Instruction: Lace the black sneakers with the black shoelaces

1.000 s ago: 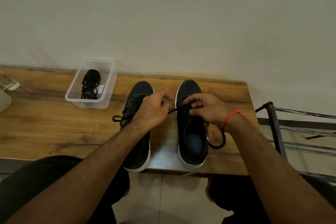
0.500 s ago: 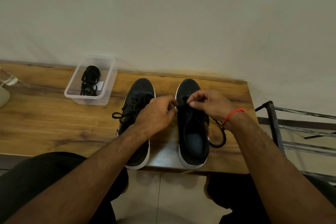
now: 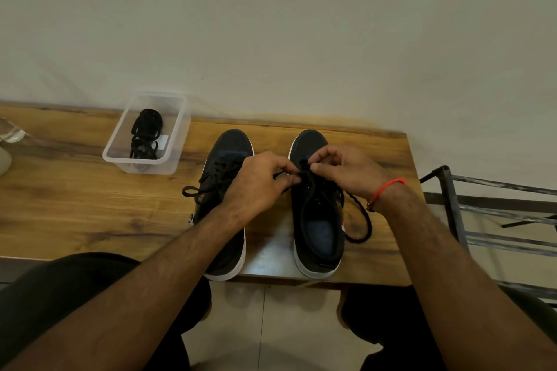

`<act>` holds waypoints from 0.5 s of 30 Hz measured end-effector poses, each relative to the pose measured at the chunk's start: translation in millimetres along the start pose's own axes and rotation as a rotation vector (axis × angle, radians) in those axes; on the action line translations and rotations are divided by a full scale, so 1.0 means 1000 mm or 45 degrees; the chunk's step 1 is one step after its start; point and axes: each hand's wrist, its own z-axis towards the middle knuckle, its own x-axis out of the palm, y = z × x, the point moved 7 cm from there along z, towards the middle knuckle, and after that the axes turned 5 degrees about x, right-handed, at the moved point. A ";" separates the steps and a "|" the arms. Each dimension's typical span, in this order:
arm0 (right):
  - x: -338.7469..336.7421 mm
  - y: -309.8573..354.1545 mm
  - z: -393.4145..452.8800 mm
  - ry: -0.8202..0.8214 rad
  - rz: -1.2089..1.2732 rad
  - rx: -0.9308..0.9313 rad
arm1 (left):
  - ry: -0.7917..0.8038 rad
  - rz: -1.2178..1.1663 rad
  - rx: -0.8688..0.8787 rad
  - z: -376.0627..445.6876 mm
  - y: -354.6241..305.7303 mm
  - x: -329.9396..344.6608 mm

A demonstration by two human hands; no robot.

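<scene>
Two black sneakers with white soles stand side by side on the wooden table (image 3: 75, 208), toes toward the wall. The left sneaker (image 3: 224, 156) is laced, with a bow loop hanging off its left side. The right sneaker (image 3: 318, 220) has a black shoelace (image 3: 360, 220) running from its front eyelets and looping onto the table at its right. My left hand (image 3: 259, 184) pinches one part of that lace by the front eyelets. My right hand (image 3: 346, 169), with a red band at the wrist, pinches the lace just opposite, over the toe end.
A clear plastic box (image 3: 176, 135) with a bundle of black laces (image 3: 144, 135) stands at the back left of the table. A dark metal rack (image 3: 482, 211) stands to the right of the table. My knees are under the front edge.
Both hands have shifted forward along the right sneaker toward its toe end, keeping their pinch on the lace.
</scene>
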 end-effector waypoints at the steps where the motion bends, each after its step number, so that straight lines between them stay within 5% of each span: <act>1: 0.001 0.001 -0.001 0.002 -0.027 -0.017 | -0.022 -0.029 0.010 0.002 -0.001 -0.002; 15: 0.004 -0.004 0.005 0.031 -0.050 -0.020 | 0.035 0.033 0.242 0.001 -0.011 0.011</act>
